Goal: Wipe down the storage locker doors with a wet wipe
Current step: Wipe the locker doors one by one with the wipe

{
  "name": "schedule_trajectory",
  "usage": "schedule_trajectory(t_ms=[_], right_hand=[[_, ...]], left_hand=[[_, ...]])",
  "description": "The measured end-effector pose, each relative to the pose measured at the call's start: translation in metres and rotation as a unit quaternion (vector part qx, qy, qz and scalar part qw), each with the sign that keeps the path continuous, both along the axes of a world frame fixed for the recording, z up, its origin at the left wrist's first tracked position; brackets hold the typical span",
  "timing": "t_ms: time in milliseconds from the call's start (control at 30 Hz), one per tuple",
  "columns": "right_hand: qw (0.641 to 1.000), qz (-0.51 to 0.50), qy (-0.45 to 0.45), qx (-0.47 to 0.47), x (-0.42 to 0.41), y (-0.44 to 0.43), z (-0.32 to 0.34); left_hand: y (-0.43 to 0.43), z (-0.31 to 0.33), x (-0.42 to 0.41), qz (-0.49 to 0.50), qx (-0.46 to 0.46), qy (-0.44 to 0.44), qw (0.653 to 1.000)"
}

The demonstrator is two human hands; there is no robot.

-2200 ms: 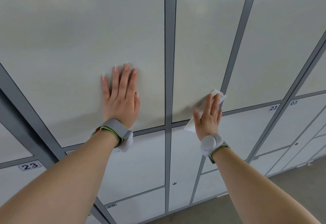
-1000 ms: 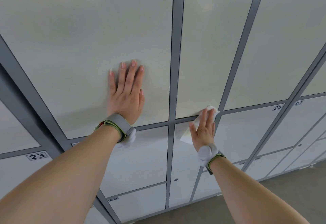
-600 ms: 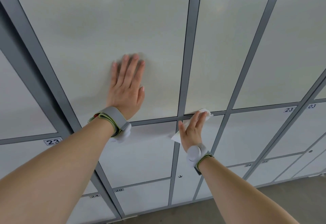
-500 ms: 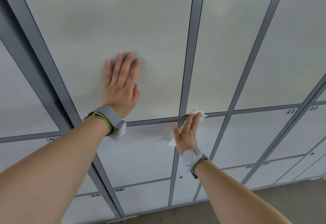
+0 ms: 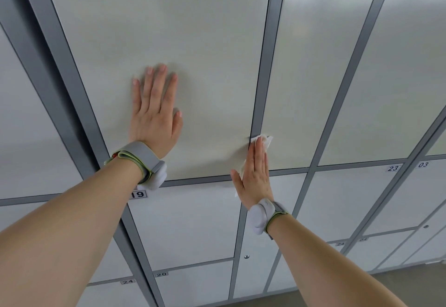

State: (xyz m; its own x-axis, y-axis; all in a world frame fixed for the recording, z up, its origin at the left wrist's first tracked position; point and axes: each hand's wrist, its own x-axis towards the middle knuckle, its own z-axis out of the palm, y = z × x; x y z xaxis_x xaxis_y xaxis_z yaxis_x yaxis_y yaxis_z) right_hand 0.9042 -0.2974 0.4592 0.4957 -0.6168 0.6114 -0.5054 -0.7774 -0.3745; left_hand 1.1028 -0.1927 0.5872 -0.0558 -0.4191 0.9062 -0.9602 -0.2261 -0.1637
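A wall of pale grey locker doors with darker grey frames fills the view. My left hand (image 5: 154, 111) lies flat with straight fingers on the large upper door (image 5: 173, 29). My right hand (image 5: 254, 176) presses a white wet wipe (image 5: 265, 140) against the lower right corner of that same door, over the grey vertical frame strip (image 5: 263, 65). The fingers of this hand are straight and together. Most of the wipe is hidden under the palm; only its top edge and a bit beside the thumb show.
Smaller numbered doors sit below, with labels 19 (image 5: 138, 194), 20 (image 5: 161, 274), 23 (image 5: 393, 168) and 03 (image 5: 423, 164). A small round lock (image 5: 246, 256) shows on the door under my right wrist. Grey floor (image 5: 398, 282) runs along the bottom right.
My right hand slid the wipe down and left from the neighbouring door to the vertical frame strip and the corner of the door under my left hand. The left hand stayed flat.
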Motion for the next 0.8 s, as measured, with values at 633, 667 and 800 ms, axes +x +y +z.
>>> schedule_trajectory(t_ms=[633,667,800], right_hand=[[0.988,0.01,-0.007,-0.157,-0.005,-0.03,0.195],[0.987,0.012,-0.013,-0.162,-0.005,-0.031,0.204],[0.983,0.014,-0.024,-0.179,-0.005,-0.037,0.243]], left_hand=[[0.009,0.118,-0.011,0.002,-0.031,-0.048,0.998],[0.007,0.126,-0.012,0.002,-0.035,-0.049,0.998],[-0.002,0.165,-0.012,-0.004,-0.048,-0.046,0.998]])
